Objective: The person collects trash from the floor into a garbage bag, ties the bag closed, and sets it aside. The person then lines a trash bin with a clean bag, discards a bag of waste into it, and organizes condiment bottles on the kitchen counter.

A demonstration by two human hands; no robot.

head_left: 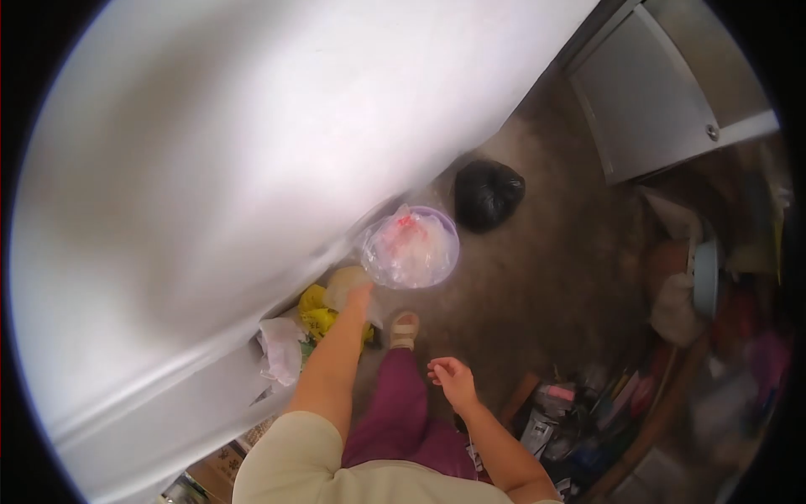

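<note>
- In the head view, had the left hand (359, 296) stretched to left of centre, just below the tub (454, 244) and beside a pale bag (342, 281); could not tell, with the fingers small and blurred, whether grasping the bag or only touching it.
- Held the right hand (454, 380) at lower centre, above the floor (537, 269), with fingers loosely bent and released.
- Saw the tub, lilac-rimmed, at the middle of the frame, with a clear bag (411, 248) marked in red bulging over the left of the rim.
- Saw a black bag (489, 196) on the floor, just to the upper right of the tub.
- Found a yellow bag (314, 307) to the left of the pale one, and a white bag (281, 344) lower, both near the foot of the wall (294, 168).
- Stood in a sandal (405, 330) and purple trousers (390, 403), at lower centre.
- Noticed a light blue basin (706, 277) at right and a metal door (642, 92) at upper right.
</note>
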